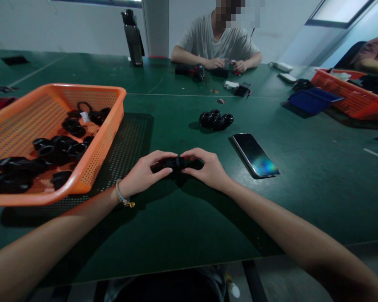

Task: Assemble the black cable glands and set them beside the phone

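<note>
Both my hands meet over the green table at a black ring-like plastic part [175, 162]. My left hand [146, 170] grips its left side between thumb and fingers. From the other side, my right hand [204, 165] pinches it the same way. The part's exact kind cannot be made out, as fingers cover its ends. Farther back, a cluster of several glossy black round parts [216, 120] sits on the table. To the left, an orange perforated basket [105, 147] holds several black ring-shaped parts [55, 149].
A smartphone [255, 155] lies right of my hands. Across the green table [176, 235], a person in a light shirt handles small parts near a power drill [197, 72]. A dark bottle [134, 42], a blue tray [313, 100] and another orange basket [349, 98] stand farther off.
</note>
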`<state>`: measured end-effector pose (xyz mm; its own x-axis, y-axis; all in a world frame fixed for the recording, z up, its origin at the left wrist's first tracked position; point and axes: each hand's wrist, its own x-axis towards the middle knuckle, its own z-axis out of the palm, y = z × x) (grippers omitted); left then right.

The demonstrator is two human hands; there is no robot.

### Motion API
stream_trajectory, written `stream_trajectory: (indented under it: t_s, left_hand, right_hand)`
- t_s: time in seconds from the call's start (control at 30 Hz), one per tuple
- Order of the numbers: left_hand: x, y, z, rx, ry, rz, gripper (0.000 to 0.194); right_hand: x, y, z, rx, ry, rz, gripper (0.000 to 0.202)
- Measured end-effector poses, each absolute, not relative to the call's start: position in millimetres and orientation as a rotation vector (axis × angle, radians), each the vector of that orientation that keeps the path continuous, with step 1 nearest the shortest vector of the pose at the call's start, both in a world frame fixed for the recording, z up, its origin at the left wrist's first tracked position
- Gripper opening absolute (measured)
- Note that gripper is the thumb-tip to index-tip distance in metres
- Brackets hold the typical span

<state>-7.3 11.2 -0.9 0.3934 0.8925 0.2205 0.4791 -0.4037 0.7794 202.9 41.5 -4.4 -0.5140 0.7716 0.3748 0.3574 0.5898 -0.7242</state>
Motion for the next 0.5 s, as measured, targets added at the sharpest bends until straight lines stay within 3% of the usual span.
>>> stream_trajectory:
  t_s: [0.5]
  left_hand:
    - [-7.2,11.4,0.9,2.028,1.194,0.847,0.04]
  right_hand:
    - [202.5,41.1,-4.6,-0.901,-2.1,0.849,0.025]
